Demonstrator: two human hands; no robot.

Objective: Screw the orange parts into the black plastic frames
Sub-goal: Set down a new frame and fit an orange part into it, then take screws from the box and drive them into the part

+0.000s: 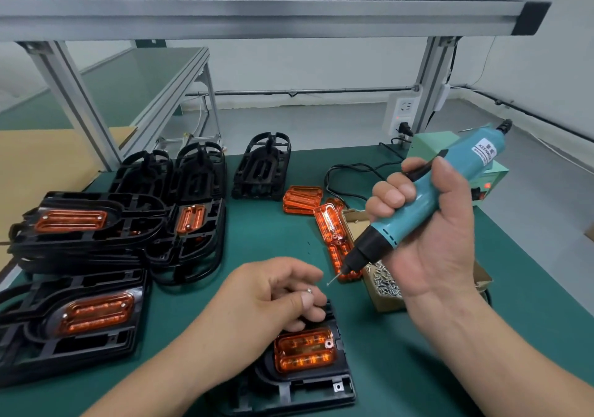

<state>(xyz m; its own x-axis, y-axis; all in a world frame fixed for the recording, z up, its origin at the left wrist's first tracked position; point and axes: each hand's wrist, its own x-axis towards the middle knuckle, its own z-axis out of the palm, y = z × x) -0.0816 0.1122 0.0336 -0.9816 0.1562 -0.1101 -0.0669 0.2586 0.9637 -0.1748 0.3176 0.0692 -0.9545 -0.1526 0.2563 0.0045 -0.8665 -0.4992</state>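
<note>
A black plastic frame [308, 387] lies at the near middle of the green mat with an orange part [303, 349] seated in it. My left hand [273, 294] rests over the frame's far end and pinches a small screw [309, 290] between thumb and finger. My right hand [427, 223] grips a teal electric screwdriver [418, 204], tilted, with its bit tip [331, 281] just right of the left fingers. Loose orange parts [328, 223] lie beyond the bit.
Assembled frames with orange parts [74, 323] are stacked at the left, empty black frames [262, 167] behind them. A cardboard box of screws [384, 283] sits under the right hand. A green power unit [491, 172] and cables are at the back right, and aluminium shelf posts [74, 101] stand behind.
</note>
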